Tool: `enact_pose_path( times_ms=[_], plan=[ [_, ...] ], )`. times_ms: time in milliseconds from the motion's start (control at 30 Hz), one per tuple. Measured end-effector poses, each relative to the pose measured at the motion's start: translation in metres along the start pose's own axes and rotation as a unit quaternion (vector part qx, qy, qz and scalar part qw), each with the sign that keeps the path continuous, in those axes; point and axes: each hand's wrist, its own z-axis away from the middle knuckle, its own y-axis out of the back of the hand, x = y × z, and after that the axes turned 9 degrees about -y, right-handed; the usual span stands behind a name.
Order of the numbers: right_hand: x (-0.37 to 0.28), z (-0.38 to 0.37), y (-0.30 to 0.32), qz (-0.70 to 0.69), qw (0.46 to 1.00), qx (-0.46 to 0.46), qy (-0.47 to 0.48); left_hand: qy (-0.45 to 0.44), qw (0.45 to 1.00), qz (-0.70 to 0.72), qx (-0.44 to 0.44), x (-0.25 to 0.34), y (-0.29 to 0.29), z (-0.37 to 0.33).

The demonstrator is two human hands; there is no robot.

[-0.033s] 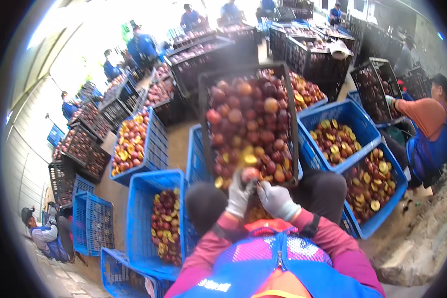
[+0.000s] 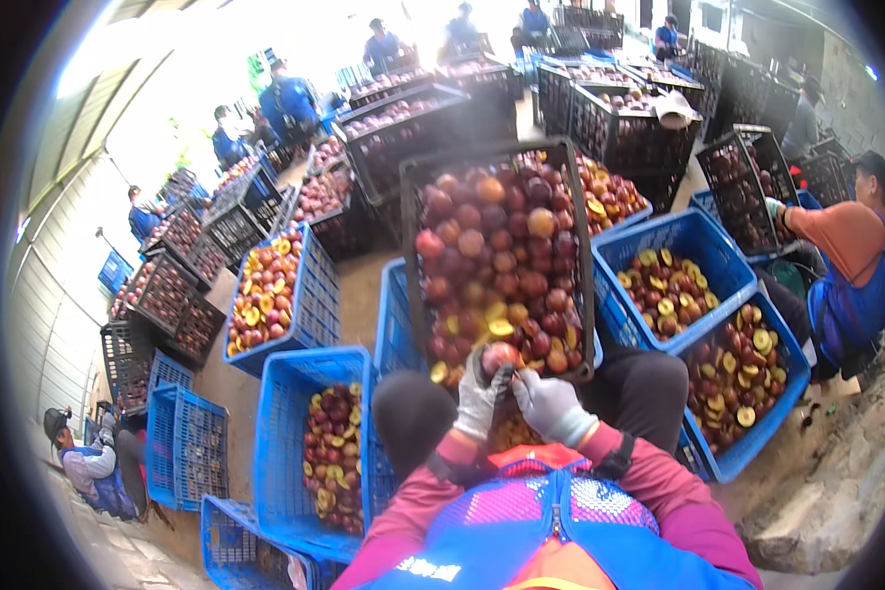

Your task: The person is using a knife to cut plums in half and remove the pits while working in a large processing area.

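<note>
My left hand [image 2: 477, 398], in a pale work glove with dark-stained fingers, is closed around a reddish plum [image 2: 501, 356]. Against the fruit's right side come the pinched fingers of my right hand [image 2: 555, 405], gloved in grey-white. Whatever those fingers grip is too small or hidden to make out. Just beyond both hands a black crate [image 2: 579, 256] tilts toward me, filled with whole dark-red plums [image 2: 501, 231]. At its near end lie cut plum pieces [image 2: 500, 326] with yellow flesh.
Blue crates [image 2: 311, 356] [image 2: 703, 339] with cut plums stand on both sides of my knees. Stacked black crates [image 2: 403, 123] of plums fill the far side. A person in orange sleeves [image 2: 836, 241] works at right, another sits [image 2: 93, 462] at lower left. Rough stone [image 2: 826, 492] lies lower right.
The whole view has shifted slightly, so the scene sits a little lower. Both hands stay together at the plum, with little visible movement.
</note>
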Motion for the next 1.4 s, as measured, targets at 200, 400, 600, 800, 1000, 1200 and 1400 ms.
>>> enact_pose_path(
  times_ms=[200,400,600,800,1000,1200,1400],
  plan=[
    [0.002,0.021,0.013,0.054,0.996,0.020,0.071,0.407,0.772,0.487,0.018,0.048,0.023,-0.008],
    [0.024,0.038,0.028,0.050,0.994,0.011,0.097,0.419,0.710,0.566,0.020,0.063,0.046,-0.018],
    [-0.010,-0.004,0.065,-0.337,0.936,0.014,-0.098,0.331,0.795,0.502,-0.077,0.111,0.044,-0.028],
    [-0.024,-0.009,0.068,-0.544,0.791,-0.141,-0.243,0.015,0.981,0.093,-0.172,0.096,0.021,-0.009],
    [-0.050,-0.008,0.047,-0.408,0.904,0.036,-0.122,0.004,0.982,0.154,-0.111,0.061,0.008,0.017],
    [-0.052,-0.004,0.046,-0.237,0.963,0.127,-0.014,0.321,0.785,0.516,-0.119,0.080,0.028,0.016],
    [-0.060,0.002,0.065,-0.203,0.975,0.070,0.061,0.312,0.806,0.446,-0.235,0.060,0.028,0.020]
  ],
)
